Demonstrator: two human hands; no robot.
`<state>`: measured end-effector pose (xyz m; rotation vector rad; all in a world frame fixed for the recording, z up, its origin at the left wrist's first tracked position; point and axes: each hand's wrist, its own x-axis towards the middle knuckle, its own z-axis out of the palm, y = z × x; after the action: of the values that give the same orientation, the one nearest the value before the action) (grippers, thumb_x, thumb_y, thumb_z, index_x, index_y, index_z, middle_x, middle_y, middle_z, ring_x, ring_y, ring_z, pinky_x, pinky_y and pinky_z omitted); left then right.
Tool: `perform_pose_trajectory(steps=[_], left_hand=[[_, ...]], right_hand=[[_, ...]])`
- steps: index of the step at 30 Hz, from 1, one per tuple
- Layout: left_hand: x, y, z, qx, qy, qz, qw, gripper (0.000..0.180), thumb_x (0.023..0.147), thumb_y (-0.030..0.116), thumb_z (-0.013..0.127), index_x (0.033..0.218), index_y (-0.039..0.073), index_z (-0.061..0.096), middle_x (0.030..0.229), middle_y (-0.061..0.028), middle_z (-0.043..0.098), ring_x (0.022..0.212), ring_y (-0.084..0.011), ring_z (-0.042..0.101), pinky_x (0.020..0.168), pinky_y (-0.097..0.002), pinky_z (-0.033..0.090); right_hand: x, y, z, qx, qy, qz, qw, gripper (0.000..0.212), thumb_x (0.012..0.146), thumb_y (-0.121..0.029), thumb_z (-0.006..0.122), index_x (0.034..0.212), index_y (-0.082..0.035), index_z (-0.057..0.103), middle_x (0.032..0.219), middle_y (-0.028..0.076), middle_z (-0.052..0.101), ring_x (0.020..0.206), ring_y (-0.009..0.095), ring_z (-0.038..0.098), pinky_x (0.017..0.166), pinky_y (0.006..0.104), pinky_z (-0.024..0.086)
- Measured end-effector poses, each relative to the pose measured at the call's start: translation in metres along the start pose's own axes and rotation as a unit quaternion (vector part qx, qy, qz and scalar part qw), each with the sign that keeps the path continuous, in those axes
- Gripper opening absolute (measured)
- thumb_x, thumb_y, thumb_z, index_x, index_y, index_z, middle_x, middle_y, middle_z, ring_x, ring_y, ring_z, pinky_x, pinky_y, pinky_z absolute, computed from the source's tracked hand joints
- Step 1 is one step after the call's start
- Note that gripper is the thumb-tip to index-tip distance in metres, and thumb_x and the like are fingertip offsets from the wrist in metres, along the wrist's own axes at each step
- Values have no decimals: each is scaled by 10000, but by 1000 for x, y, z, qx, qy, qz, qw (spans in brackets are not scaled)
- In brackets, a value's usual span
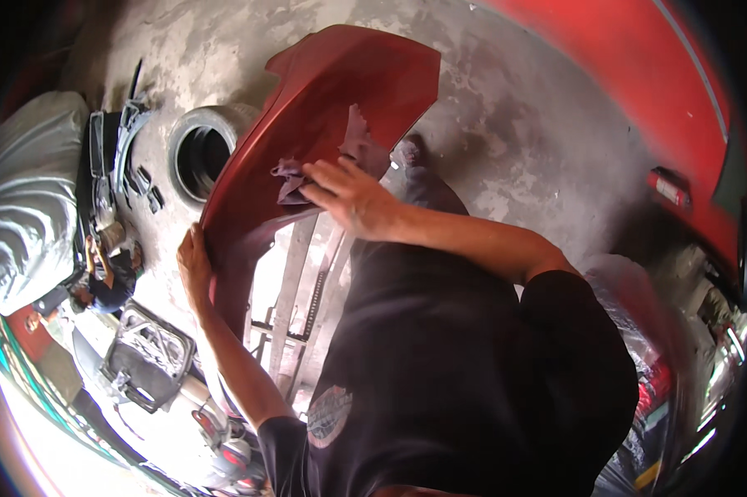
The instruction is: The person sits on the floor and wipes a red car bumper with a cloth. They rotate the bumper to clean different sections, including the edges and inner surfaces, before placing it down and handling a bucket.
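A glossy red car fender (340, 79) stands in front of me, its curved body running from the top middle down to my left. My left hand (193, 263) grips its left edge, with the fingertips at the rim. On the panel's face, my right hand (353, 199) holds a crumpled greyish-purple rag (289, 184) against the paint. Part of the cloth sticks out past the fingers, and another piece shows above the hand. The palm hides the middle of the rag.
Below the fender is a metal frame (289, 277). A tyre (193, 153) lies on the stained concrete floor (506, 124) to the left, near loose black parts and a silver-covered shape (38, 190). Another person (113, 277) is at far left. A red car body (638, 58) stands right.
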<state>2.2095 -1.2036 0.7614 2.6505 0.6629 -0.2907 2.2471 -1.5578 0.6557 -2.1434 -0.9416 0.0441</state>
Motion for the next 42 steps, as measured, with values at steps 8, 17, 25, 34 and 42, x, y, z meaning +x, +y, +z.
perform_pose_trajectory(steps=[8, 17, 25, 34, 42], left_hand=[[-5, 27, -3, -14, 12, -70, 997, 755, 1067, 625, 363, 995, -58, 676, 780, -220, 624, 722, -265, 485, 707, -453, 431], [-6, 22, -1, -43, 6, -139, 989, 707, 1071, 578, 392, 1144, -62, 682, 928, -198, 683, 825, -285, 579, 812, -446, 463], [-7, 13, 8, -66, 65, -67, 993, 774, 1046, 668, 365, 934, -37, 665, 685, -187, 566, 665, -260, 450, 654, -460, 399], [-12, 41, -8, -19, -1, -144, 989, 672, 1074, 546, 386, 1012, -59, 670, 783, -189, 638, 740, -250, 551, 737, -442, 455], [-18, 22, 22, -44, 166, -183, 968, 620, 1083, 449, 445, 724, -38, 580, 539, -152, 443, 528, -206, 372, 541, -448, 321]], right_hand=[[-20, 271, -27, -54, 158, 253, 953, 442, 878, -46, 584, 1319, -12, 572, 1192, 189, 613, 1168, 361, 566, 980, 527, 462], [26, 202, -1, -156, 155, 193, 956, 499, 834, -45, 582, 1326, 32, 578, 1220, 263, 566, 1146, 456, 533, 963, 638, 422], [61, 49, -26, -1, 39, -133, 990, 400, 916, -159, 628, 1284, 0, 624, 1358, 230, 551, 1206, 393, 574, 1014, 531, 454], [83, 308, -29, 14, 149, 268, 952, 401, 979, -131, 560, 1366, -29, 529, 1313, 243, 600, 1199, 447, 601, 984, 451, 500], [141, 113, -23, 36, 2, -92, 995, 486, 934, -215, 689, 1410, -192, 592, 1382, 131, 570, 1321, 343, 516, 1063, 614, 404]])
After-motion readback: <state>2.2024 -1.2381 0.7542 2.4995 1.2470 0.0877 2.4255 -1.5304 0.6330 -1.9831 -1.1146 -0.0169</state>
